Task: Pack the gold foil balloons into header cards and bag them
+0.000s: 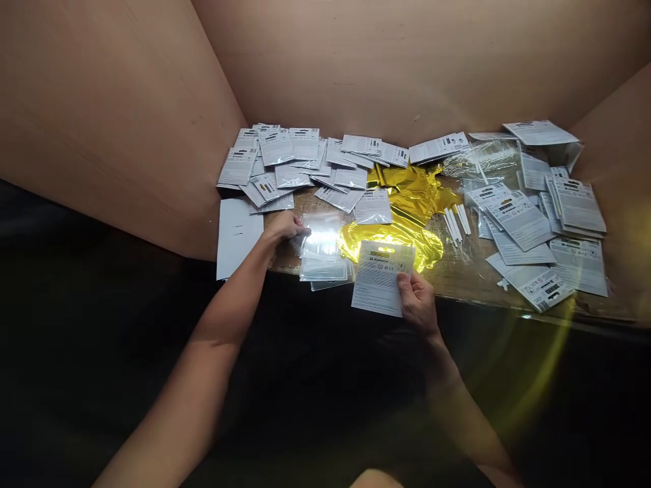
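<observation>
My right hand (420, 302) grips a white printed card (379, 281) by its right side, thumb on top, in front of the table edge. The card has a hang slot and lines of small text. My left hand (285, 227) is closed in a pinch at the upper left corner of a clear plastic bag (323, 234), which lies on a stack of similar bags and reflects the light. Gold foil balloons (407, 220) lie crumpled just beyond the card. Another printed card (373, 207) rests partly against the foil.
Packed printed cards (292, 146) are heaped at the back left, and more cards (523, 220) at the right. Several white sticks (456, 224) lie beside the foil. A white sheet (237, 234) is at the left. Tall cardboard walls (397, 68) enclose the table's back and sides.
</observation>
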`<state>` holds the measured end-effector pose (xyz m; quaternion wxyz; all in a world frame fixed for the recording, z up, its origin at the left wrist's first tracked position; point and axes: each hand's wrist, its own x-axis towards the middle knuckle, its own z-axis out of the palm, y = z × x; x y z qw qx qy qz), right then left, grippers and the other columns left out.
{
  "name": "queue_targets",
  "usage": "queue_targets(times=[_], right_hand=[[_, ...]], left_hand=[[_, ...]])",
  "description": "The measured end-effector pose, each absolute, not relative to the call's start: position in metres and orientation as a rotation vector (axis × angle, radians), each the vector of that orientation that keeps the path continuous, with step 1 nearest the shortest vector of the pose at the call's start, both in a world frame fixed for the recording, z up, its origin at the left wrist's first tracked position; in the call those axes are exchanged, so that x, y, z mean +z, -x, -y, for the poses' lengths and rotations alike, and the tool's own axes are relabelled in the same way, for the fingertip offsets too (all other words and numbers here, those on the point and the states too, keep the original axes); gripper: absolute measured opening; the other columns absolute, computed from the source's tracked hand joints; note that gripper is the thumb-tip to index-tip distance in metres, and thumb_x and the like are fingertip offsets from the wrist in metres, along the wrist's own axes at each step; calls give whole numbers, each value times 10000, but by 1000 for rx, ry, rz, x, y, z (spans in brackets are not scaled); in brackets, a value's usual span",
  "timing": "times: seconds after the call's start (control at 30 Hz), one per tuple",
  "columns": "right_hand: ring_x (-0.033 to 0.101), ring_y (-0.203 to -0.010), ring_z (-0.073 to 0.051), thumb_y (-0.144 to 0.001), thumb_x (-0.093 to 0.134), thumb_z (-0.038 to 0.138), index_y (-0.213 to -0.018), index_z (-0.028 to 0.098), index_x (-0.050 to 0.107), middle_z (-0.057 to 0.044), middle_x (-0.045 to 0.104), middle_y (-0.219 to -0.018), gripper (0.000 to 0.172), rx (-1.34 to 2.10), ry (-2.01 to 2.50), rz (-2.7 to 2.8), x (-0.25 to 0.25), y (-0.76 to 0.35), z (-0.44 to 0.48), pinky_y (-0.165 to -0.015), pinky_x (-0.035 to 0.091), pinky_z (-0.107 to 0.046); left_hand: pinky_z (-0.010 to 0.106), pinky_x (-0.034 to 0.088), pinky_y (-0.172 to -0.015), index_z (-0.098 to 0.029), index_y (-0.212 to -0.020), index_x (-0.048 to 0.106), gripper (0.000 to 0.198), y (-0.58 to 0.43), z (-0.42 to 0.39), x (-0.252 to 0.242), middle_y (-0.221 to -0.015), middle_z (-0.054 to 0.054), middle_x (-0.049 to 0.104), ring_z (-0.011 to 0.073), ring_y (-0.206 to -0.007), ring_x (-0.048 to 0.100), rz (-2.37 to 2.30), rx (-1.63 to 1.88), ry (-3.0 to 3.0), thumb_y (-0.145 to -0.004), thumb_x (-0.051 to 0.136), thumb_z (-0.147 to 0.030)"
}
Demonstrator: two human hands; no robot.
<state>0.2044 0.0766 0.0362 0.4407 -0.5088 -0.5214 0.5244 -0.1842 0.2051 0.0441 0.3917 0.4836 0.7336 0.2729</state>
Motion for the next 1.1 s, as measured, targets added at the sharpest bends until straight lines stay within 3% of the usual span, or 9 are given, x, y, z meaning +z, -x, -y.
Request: queue_targets(times=[0.1, 0.2, 0.27, 0.5, 0.7, 0.8, 0.87, 1.0, 1.1], right_hand=[[763, -941, -337, -987, 644, 670, -1130, 207, 730, -144, 806, -1084, 492, 1313, 1266, 1308, 35, -204, -76, -824, 629, -463], [760, -983, -342, -979, 641, 690, -1168, 214, 726, -139, 806, -1083, 520, 1389, 1240, 1316, 36, -203, -75, -832, 632, -459], [762, -956, -329, -957, 659, 705, -1176, 219, 726, -129, 805, -1061, 538, 1551, 1170, 1304, 41, -198, -75, -814, 633, -445], [749, -903, -264, -884, 759, 696, -1077, 175, 738, -88, 779, -991, 556, 2157, 845, 1413, 62, -160, -85, -813, 604, -371], [705, -862, -271, -1008, 584, 613, -1075, 211, 703, -87, 758, -966, 425, 1574, 1227, 1568, 48, -167, -84, -798, 588, -395], [702, -894, -294, -1039, 544, 502, -1312, 230, 666, -100, 764, -1007, 404, 1253, 1383, 1733, 47, -175, -76, -812, 565, -404], [708, -905, -302, -1054, 512, 445, -1457, 232, 595, -107, 771, -1032, 463, 1168, 1420, 1762, 49, -177, -72, -825, 555, -411], [712, -846, -290, -1072, 486, 431, -1499, 223, 568, -103, 778, -1017, 482, 1181, 1403, 1701, 48, -176, -67, -778, 559, -399], [712, -778, -270, -1086, 471, 438, -1530, 210, 541, -101, 782, -990, 505, 1160, 1364, 1641, 40, -172, -62, -716, 561, -382]], left_hand=[[265, 389, -499, -170, -556, 629, 383, 185, -199, 52, -475, -4, 572, 125, -426, 514, -1764, 814, -1078, -648, 1000, -189], [285, 571, -607, -114, -743, 686, 260, 180, -185, 62, -693, 90, 735, 163, -584, 707, -1624, 1012, -957, -926, 823, -237], [277, 617, -659, -109, -838, 667, 261, 168, -175, 65, -795, 101, 769, 157, -669, 755, -1567, 1154, -950, -1015, 732, -290], [290, 627, -578, -178, -921, 585, 554, 91, -124, 69, -821, 80, 789, 218, -679, 788, -1242, 1332, -999, -855, 831, -670], [379, 637, -605, -160, -1162, 707, 506, 78, -99, 72, -938, 158, 826, 295, -744, 802, -1076, 1040, -712, -899, 813, -579], [393, 635, -627, -179, -1283, 699, 549, 75, -95, 65, -1004, 170, 829, 296, -766, 800, -1039, 1007, -622, -905, 808, -562], [375, 635, -662, -185, -1307, 682, 590, 69, -93, 61, -1038, 157, 828, 275, -786, 799, -1021, 1009, -665, -849, 884, -498], [359, 647, -783, -177, -1288, 644, 727, 53, -90, 54, -1084, 126, 820, 272, -915, 808, -1030, 1086, -870, -673, 1012, -302], [327, 635, -708, -169, -1262, 629, 681, 40, -85, 45, -969, 83, 809, 239, -817, 796, -1151, 1183, -923, -718, 984, -374]])
